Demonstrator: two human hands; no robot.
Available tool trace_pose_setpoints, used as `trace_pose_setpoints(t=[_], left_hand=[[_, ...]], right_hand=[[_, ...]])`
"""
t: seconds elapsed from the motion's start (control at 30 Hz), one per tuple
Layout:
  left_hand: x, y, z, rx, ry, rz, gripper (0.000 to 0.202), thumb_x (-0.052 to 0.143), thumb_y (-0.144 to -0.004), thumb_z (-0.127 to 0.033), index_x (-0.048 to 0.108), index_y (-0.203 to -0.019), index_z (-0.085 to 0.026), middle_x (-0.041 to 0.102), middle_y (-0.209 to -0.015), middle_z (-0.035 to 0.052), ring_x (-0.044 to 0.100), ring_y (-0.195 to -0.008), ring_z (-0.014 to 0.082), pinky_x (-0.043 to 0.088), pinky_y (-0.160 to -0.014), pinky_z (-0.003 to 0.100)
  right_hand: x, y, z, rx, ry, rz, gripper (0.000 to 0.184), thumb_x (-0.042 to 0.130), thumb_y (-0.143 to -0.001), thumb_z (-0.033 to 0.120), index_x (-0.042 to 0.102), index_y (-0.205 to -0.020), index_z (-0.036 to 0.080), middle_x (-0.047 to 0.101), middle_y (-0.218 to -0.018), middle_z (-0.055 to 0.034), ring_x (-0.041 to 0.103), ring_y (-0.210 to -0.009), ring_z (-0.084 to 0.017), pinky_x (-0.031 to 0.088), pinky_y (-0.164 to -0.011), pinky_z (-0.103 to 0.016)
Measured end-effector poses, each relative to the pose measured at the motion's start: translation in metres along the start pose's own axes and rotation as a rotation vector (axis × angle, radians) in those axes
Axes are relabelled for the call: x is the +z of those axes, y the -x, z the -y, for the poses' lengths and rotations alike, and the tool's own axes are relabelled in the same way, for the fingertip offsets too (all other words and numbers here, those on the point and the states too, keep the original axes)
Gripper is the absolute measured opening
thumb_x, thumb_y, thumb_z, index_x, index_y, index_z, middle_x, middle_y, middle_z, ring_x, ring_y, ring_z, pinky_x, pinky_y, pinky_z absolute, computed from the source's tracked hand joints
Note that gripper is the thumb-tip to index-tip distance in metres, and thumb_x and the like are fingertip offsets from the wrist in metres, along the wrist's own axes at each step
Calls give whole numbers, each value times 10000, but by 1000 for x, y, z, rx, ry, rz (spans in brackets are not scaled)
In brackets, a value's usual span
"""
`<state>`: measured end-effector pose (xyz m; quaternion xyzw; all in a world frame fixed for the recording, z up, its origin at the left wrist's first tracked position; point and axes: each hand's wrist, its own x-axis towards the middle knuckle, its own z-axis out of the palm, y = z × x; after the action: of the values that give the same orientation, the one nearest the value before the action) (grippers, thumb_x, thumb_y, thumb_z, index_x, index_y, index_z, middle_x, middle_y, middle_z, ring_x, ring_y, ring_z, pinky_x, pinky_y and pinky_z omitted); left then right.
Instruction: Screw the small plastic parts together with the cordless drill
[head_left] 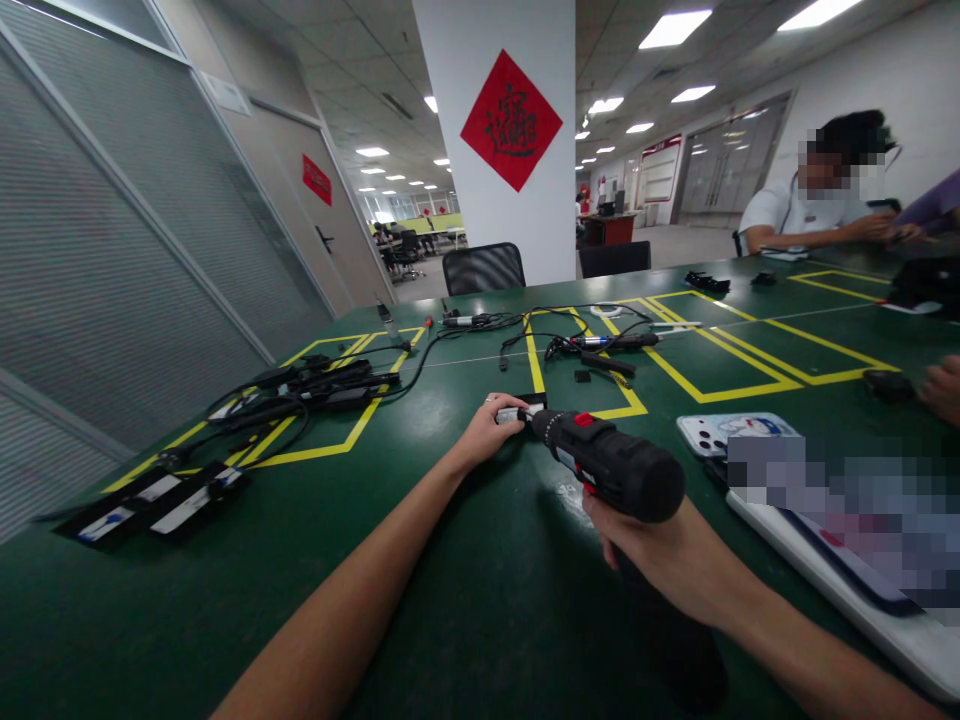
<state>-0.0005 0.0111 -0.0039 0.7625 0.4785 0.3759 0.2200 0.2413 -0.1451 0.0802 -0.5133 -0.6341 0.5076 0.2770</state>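
My right hand (pixel 660 555) is wrapped round the grip of a black and red cordless drill (pixel 607 462), which points left across the green table (pixel 465 600). The drill's tip meets a small silver and black part (pixel 512 414) lying on the table. My left hand (pixel 489 430) pinches that part with closed fingers and wears a ring.
Black adapters and tangled cables (pixel 315 385) lie at the left, flat black strips (pixel 150 500) at the near left. Yellow tape outlines (pixel 712 390) mark the table. A phone (pixel 724 432) and a white device (pixel 862 610) lie at the right. A seated person (pixel 817 210) is at the far right; another person's hand (pixel 945 390) shows at the right edge.
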Motion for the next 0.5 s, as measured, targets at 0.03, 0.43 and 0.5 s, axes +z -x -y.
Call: trace_pose_setpoints(t=[0.03,0.43,0.5], left_hand=[[0,0,0,-5,-2,-2,253,573,-714,-193,622,-961,-208,530,-1002,39,502,-996,181,371,-955,334],[-1,1,-2,2,17,4,232,568,-740,-229,626,-964,-207,531,-1004,43,500,-1007,187,364,-964,341],[-1,1,-3,-4,17,4,229,568,-743,-236,627,-961,-205,532,-1002,44,501,-1005,189,365,-962,343]], right_hand=[[0,0,0,0,5,-2,342,473,-842,392,519,-577,180,509,-597,14,490,-549,-120,405,-541,-276],[0,-1,1,-3,12,-4,356,472,-840,403,508,-561,184,515,-604,7,509,-572,-130,425,-563,-283],[0,-1,1,11,17,-6,356,475,-838,405,509,-562,183,515,-611,7,511,-572,-129,424,-563,-283]])
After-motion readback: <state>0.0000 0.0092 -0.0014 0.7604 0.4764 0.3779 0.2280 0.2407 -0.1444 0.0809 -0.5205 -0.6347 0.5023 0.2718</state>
